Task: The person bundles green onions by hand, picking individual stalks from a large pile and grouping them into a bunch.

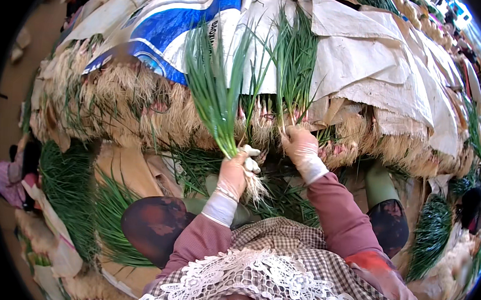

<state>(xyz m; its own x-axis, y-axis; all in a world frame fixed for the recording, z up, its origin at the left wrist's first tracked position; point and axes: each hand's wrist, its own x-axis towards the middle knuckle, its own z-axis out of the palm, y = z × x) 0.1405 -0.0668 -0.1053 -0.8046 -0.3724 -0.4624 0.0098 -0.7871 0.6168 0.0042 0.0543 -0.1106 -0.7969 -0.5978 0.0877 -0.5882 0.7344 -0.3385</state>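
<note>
My left hand (233, 178), in a pale glove, is closed round a bunch of green onions (213, 98). Their white bulbs and stringy roots stick out beside my thumb, and the long green leaves fan up and to the left. At the front edge of the pile, my right hand (301, 143) pinches the root end of a green onion among the loose green onions (296, 65) lying on the sacking. Its fingertips are partly hidden. The broad heap of green onions (127, 89) has pale roots and pinkish stems turned toward me.
White sacking (364, 61) and a blue-and-white sack (182, 20) cover the heap. More green leaves (67, 193) lie at left, with another bunch (432, 236) at right. Cut leaves (287, 195) litter the ground between my knees. Another person's arm (9, 181) shows at far left.
</note>
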